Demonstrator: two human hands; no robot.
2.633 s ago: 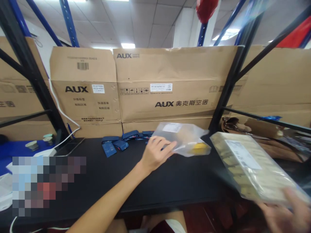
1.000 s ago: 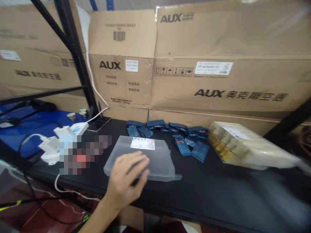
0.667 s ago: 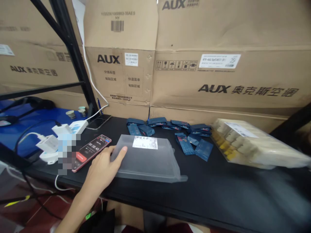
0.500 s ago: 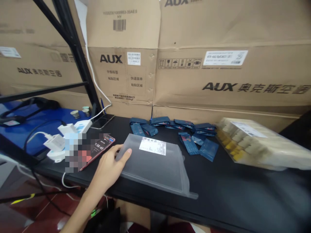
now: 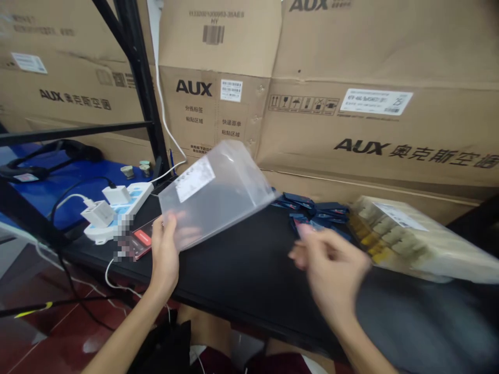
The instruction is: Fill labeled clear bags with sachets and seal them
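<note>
Fingers of the left hand (image 5: 159,231): closed on the lower left edge of the bag (image 5: 220,197), with the thumb on the near face and the remaining fingers faintly visible behind the film. Bag: translucent plastic mailer, raised clear of the surface (image 5: 249,296), tilted, at centre frame, with the upper corner against the cartons (image 5: 374,130) and a white label (image 5: 195,179) on the face toward the camera.

Fingers of the right hand (image 5: 307,248): released, spread and slightly curled, nothing grasped, blurred by motion. Position: right of centre, above the surface, just in front of the blue sachets (image 5: 317,212) and well apart from the bag.

Directly below the bag's lower edge: phone (image 5: 140,241), flat on the surface, partly pixelated. Further left: white power strip (image 5: 125,202) carrying two white adapters (image 5: 99,213), with a white cable (image 5: 120,285) looped at the surface's front edge. At right of frame: shrink-wrapped pack (image 5: 405,244) with a white label, lying on the surface just beside the sachets. Along the back of the surface: AUX cartons, upright. Upper left of frame: black shelf post (image 5: 142,78).
</note>
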